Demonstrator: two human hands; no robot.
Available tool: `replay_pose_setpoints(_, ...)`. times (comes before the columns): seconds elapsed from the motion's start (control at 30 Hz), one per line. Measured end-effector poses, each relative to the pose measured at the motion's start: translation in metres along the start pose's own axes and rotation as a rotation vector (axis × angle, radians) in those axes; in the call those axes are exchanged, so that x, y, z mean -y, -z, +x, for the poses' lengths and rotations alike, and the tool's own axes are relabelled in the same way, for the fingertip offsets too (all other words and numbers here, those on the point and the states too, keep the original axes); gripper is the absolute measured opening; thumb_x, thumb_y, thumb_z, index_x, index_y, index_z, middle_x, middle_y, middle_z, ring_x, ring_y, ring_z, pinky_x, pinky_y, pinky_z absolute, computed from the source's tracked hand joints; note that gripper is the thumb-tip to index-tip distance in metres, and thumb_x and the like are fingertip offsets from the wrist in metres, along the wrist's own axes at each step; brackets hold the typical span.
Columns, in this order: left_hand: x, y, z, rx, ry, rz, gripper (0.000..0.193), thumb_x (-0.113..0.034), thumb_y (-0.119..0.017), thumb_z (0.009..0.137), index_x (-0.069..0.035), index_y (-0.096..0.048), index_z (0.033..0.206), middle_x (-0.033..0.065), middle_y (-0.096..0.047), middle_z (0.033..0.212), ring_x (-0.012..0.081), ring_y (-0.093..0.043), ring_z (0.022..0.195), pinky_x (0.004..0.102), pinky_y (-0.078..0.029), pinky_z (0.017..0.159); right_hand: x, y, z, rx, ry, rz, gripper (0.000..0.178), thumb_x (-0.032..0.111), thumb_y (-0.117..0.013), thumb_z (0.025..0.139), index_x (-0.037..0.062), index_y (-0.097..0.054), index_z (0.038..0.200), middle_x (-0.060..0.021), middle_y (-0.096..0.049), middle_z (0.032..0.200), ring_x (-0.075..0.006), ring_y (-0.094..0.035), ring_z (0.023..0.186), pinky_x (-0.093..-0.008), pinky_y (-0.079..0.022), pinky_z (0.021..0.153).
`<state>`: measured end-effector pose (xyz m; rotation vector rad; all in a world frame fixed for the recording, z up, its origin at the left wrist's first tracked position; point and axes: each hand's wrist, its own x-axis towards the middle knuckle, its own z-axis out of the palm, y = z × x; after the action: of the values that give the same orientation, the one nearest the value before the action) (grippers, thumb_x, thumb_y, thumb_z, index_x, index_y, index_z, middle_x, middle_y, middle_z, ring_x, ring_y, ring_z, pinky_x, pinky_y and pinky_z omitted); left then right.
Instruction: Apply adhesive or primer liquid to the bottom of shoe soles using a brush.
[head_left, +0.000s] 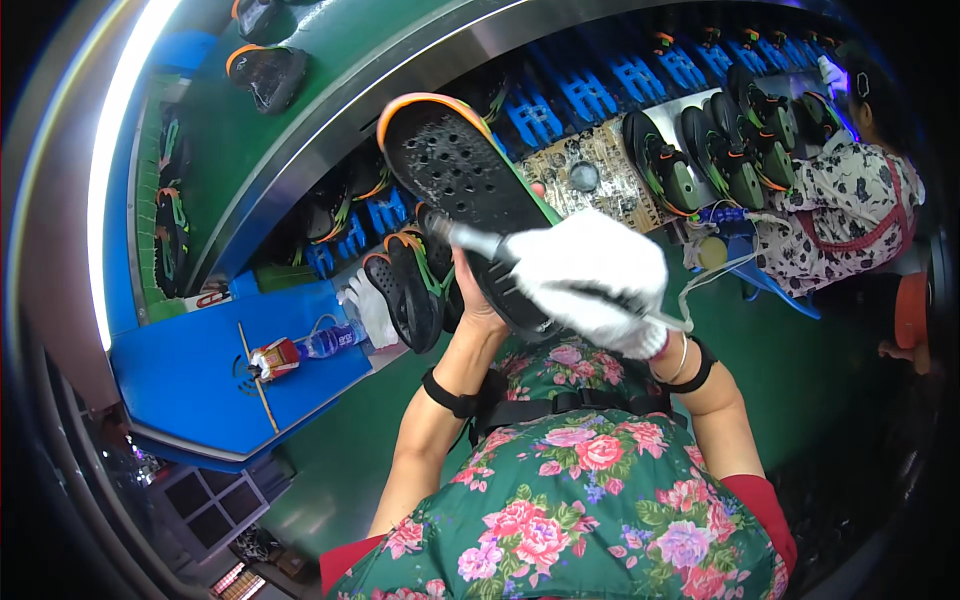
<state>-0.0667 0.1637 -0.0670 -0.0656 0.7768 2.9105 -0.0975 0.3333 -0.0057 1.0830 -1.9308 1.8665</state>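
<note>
While the gloved right hand point(590, 280) closes round a grey-handled brush point(482, 242) at centre frame, we note the bare left hand point(475, 290) clamped on a black shoe point(460, 165), with a fingertip showing past its right edge. The shoe sits tilted across the middle of the frame, perforated end toward the upper left, edged in orange and green. The brush tip blurs over its left edge; contact, we cannot tell.

Handling: we judge it light, flexible rather than fragile, firmer along the rim. Pale, wet-looking streaks suggest a slippery perforated face; best hold, in our view, is by the side edges, palm beneath.

Outward: a dark pair of shoes point(400, 285) stands just left of the holding forearm. Farther left, a water bottle point(328, 341) on a blue table point(185, 375). Upper left, a dark, orange-edged shoe point(268, 78) on a green surface point(360, 40). Upper right, a shoe row point(660, 165); beyond it, a co-worker point(845, 195).
</note>
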Motion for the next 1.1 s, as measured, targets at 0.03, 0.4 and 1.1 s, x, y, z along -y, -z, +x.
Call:
replay_pose_setpoints(0.03,-0.003,-0.001,0.006,0.0,0.04,-0.181,0.081,-0.069,-0.051,0.096,-0.011,-0.042,0.152,0.0155,-0.055,0.144,0.0357,-0.062,0.122,0.0553,-0.053,0.104,0.001,0.003,-0.002,-0.076,-0.017,-0.147,0.022,0.003,-0.079,0.079,0.005,-0.077,0.101,-0.016,-0.077,0.105,-0.0283,-0.073,0.092,-0.0374,-0.057,0.083)
replay_pose_setpoints(0.4,-0.008,-0.013,0.024,0.114,-0.02,-0.29,0.09,-0.078,-0.048,0.092,-0.014,-0.04,0.154,0.0097,-0.052,0.148,0.0474,-0.054,0.129,0.0664,-0.049,0.102,-0.008,-0.007,-0.017,-0.101,-0.063,-0.057,0.022,0.003,-0.078,0.082,0.0062,-0.077,0.103,-0.0117,-0.078,0.105,-0.0282,-0.073,0.094,-0.0376,-0.057,0.081)
replay_pose_setpoints(1.1,-0.026,-0.011,0.03,0.226,-0.074,-0.299,0.096,-0.078,-0.054,0.09,-0.014,-0.034,0.158,0.021,-0.042,0.153,0.0484,-0.054,0.125,0.0641,-0.053,0.097,0.002,-0.007,-0.023,0.099,0.054,-0.041,0.022,0.008,-0.08,0.081,0.0122,-0.079,0.103,-0.0069,-0.076,0.098,-0.0265,-0.071,0.08,-0.0368,-0.056,0.068)
